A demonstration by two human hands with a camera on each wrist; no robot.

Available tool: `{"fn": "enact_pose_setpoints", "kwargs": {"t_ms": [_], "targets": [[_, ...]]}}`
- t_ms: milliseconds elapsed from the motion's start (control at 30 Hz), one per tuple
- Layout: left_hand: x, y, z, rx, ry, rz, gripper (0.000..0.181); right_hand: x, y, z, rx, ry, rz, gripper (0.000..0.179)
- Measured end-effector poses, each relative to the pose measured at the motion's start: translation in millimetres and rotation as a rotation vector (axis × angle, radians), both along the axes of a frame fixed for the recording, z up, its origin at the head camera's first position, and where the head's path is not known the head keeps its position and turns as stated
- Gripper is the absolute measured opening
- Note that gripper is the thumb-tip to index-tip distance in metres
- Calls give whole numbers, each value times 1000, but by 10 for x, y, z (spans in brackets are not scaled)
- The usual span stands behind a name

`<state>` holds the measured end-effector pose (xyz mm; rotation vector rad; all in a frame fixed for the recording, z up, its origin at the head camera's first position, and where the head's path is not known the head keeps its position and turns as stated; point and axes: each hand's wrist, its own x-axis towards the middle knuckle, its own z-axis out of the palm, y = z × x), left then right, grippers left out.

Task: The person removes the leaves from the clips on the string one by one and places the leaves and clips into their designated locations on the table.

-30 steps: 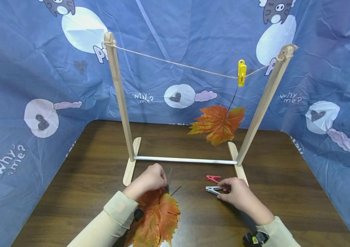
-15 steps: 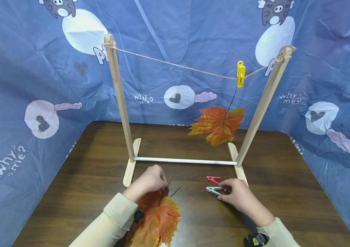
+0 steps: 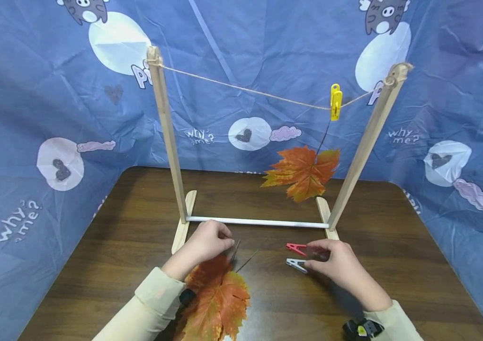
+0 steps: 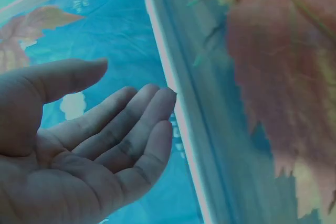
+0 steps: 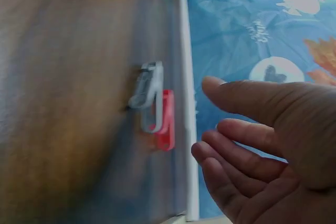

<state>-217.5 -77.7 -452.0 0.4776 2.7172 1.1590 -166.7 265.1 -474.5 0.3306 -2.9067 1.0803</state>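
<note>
My left hand is just above the stems of the orange maple leaves, which lie overlapped at the table's front. Its fingers are relaxed and hold nothing, as the left wrist view confirms. Beside a grey clothespin and a red clothespin is my right hand. In the right wrist view, its loosely bent fingers and thumb stand apart with nothing between them, and both pegs lie on the table. A yellow clothespin clips another maple leaf by its stem to the twine.
Two wooden posts carry the twine, joined low down by a white rod. Their flat feet stand on the brown table. A blue printed cloth hangs behind and around the sides.
My left hand has let go of the leaf stems and drawn up and slightly left. My right hand has come away from the grey clothespin, its fingers now wider apart.
</note>
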Motion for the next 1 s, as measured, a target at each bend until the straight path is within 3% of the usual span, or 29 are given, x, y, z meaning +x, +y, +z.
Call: {"fn": "enact_pose_setpoints", "kwargs": {"t_ms": [267,600,767,1000], "targets": [[50,21,148,115,21,-18,15,19,13,215,-192,-7,6,37],[141,103,319,278,84,-27,14,82,-58,467,-422,-22,29,35],[171,167,415,341,68,-42,13,105,-82,608,-474,-7,53,35],[196,263,561,418,58,-60,15,92,-81,792,-470,34,88,35]]}}
